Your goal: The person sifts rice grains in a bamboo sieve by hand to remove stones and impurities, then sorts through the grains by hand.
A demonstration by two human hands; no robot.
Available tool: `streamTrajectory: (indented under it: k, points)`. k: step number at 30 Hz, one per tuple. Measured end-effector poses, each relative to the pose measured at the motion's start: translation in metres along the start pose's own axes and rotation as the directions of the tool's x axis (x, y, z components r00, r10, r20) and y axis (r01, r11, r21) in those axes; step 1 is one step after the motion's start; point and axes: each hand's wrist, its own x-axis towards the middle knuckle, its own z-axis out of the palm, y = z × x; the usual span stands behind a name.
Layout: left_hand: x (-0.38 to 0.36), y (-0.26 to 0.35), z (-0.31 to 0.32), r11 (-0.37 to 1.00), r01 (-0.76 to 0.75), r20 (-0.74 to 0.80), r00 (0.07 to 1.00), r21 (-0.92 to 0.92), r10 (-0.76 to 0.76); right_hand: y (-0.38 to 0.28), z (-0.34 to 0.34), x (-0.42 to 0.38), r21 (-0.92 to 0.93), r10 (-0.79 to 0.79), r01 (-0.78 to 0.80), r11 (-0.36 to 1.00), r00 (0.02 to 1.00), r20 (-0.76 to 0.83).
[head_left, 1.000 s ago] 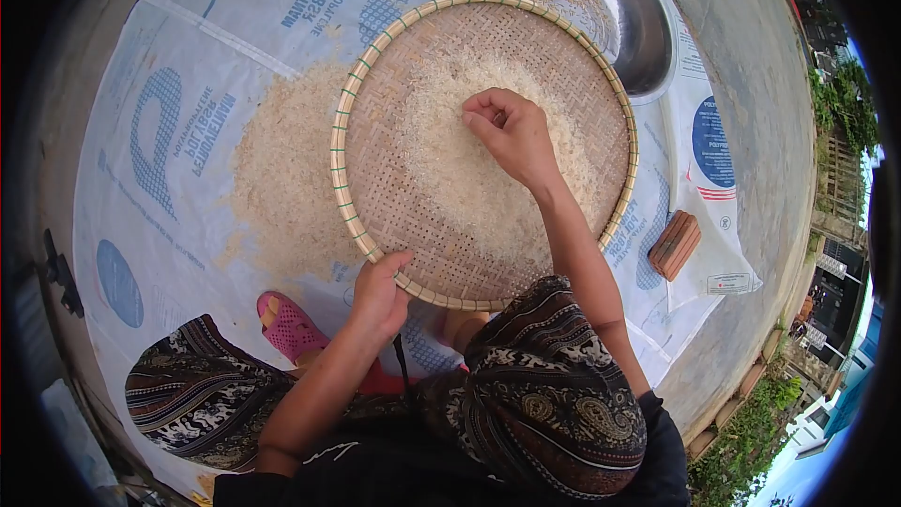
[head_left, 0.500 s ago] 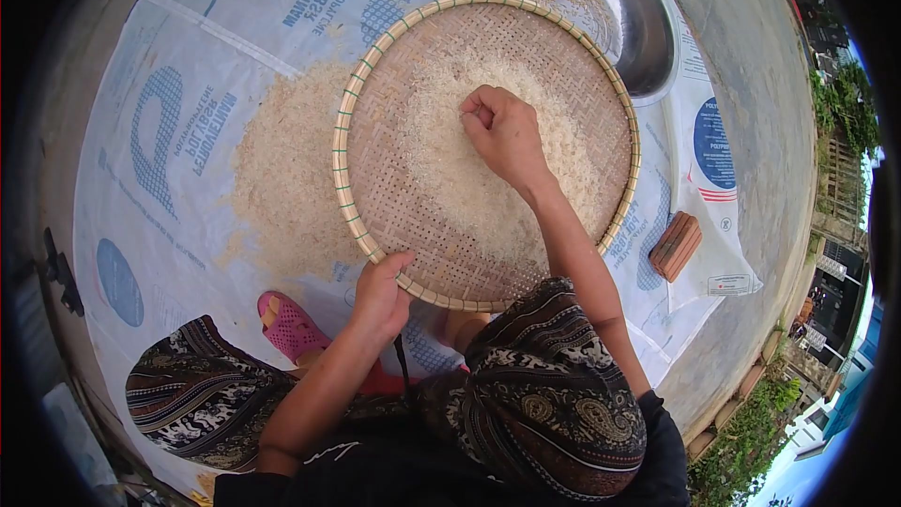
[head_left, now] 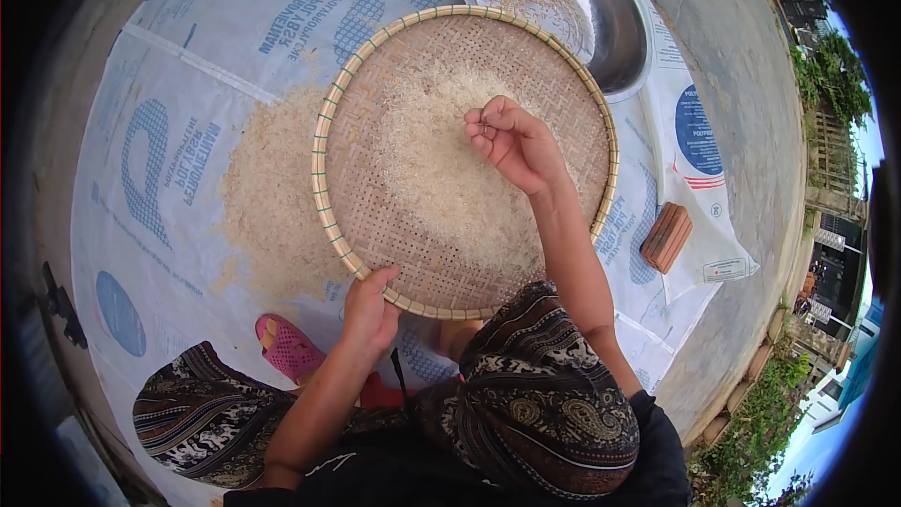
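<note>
A round woven bamboo tray [head_left: 361,216] with a rim bound in green holds a wide heap of pale grain [head_left: 441,160]. My left hand [head_left: 373,308] grips the tray's near-left rim, thumb on top. Above the right part of the grain, my right hand [head_left: 511,145] is turned partly palm up, thumb and fingertips pinched together. Something tiny and dark shows at those fingertips, too small to name. The tray's near edge meets my knee in patterned trousers [head_left: 554,394].
A steel basin [head_left: 629,38] with some yellowish grain stands beyond the tray. Pale husks [head_left: 272,197] lie on the printed plastic sheet [head_left: 235,66] at the left. A reddish brick [head_left: 667,238] sits at the right. A pink sandal [head_left: 291,350] is near my left hand.
My right hand has turned from palm down to partly palm up and risen off the grain, still pinched. The whole view has shifted slightly; my left hand keeps its hold on the rim.
</note>
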Motion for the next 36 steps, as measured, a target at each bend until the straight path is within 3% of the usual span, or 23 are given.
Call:
streamTrajectory:
  k: [6, 8, 10, 12, 13, 14, 15, 16, 18, 22, 24, 25, 27, 34, 36]
  points:
    - [0.004, 0.0, -0.006, 1.0, 0.025, 0.002, 1.0, 0.013, -0.025, -0.025, -0.013, 0.004, 0.031, -0.155, 0.159, 0.987, 0.982, -0.111]
    - [0.004, 0.0, -0.005, 0.999, 0.037, 0.003, 0.999, 0.007, -0.037, -0.046, -0.015, 0.009, 0.011, -0.17, 0.178, 0.984, 0.957, -0.236]
    - [-0.002, 0.002, 0.001, 0.999, 0.015, -0.016, 1.0, 0.035, -0.014, -0.081, -0.024, 0.021, 0.01, -0.301, 0.315, 0.949, 0.914, -0.274]
    - [0.001, 0.001, -0.002, 0.999, 0.018, -0.023, 1.0, 0.038, -0.017, -0.121, -0.039, 0.026, 0.214, -0.404, 0.452, 0.866, 0.885, -0.232]
    - [0.002, 0.001, -0.004, 0.999, 0.018, -0.023, 1.0, 0.032, -0.017, -0.133, -0.049, 0.028, 0.218, -0.403, 0.453, 0.864, 0.884, -0.238]
    - [0.002, 0.0, -0.005, 0.999, 0.02, -0.026, 0.999, 0.037, -0.019, -0.143, -0.053, 0.029, 0.045, -0.428, 0.505, 0.862, 0.774, -0.467]
    - [0.003, 0.0, -0.006, 0.999, 0.02, -0.016, 1.0, 0.029, -0.02, -0.147, -0.059, 0.028, -0.136, -0.459, 0.503, 0.853, 0.601, -0.654]
    - [0.004, 0.0, -0.006, 1.0, 0.021, -0.005, 1.0, 0.02, -0.021, -0.141, -0.067, 0.027, -0.135, -0.458, 0.505, 0.853, 0.598, -0.658]
    - [0.002, 0.002, -0.004, 0.999, 0.014, -0.012, 1.0, 0.03, -0.013, -0.115, -0.079, 0.015, -0.472, -0.636, 0.434, 0.767, 0.614, -0.468]
    - [0.004, 0.001, -0.005, 0.999, 0.028, -0.011, 1.0, 0.023, -0.028, -0.031, -0.048, -0.024, -0.731, -0.527, 0.22, 0.646, 0.821, -0.218]
    - [0.002, 0.001, -0.001, 0.999, 0.032, -0.02, 0.999, 0.031, -0.031, 0.003, -0.034, -0.036, -0.862, -0.451, 0.16, 0.481, 0.888, -0.087]
    - [0.001, 0.001, 0.0, 0.999, 0.029, -0.026, 0.999, 0.036, -0.029, 0.013, -0.027, -0.042, -0.861, -0.448, 0.158, 0.483, 0.89, -0.088]
    - [0.001, 0.001, -0.001, 0.999, 0.026, -0.024, 0.999, 0.034, -0.025, 0.026, -0.014, -0.049, -0.956, -0.481, 0.194, 0.22, 0.874, 0.067]
    - [0.0, 0.001, -0.001, 0.999, 0.022, -0.026, 0.999, 0.039, -0.021, 0.031, -0.008, -0.049, -0.978, -0.533, 0.143, 0.149, 0.845, 0.043]
    - [-0.001, 0.002, 0.0, 0.999, 0.027, -0.028, 0.999, 0.041, -0.026, 0.033, -0.01, -0.047, -0.99, -0.538, 0.127, 0.06, 0.84, 0.075]
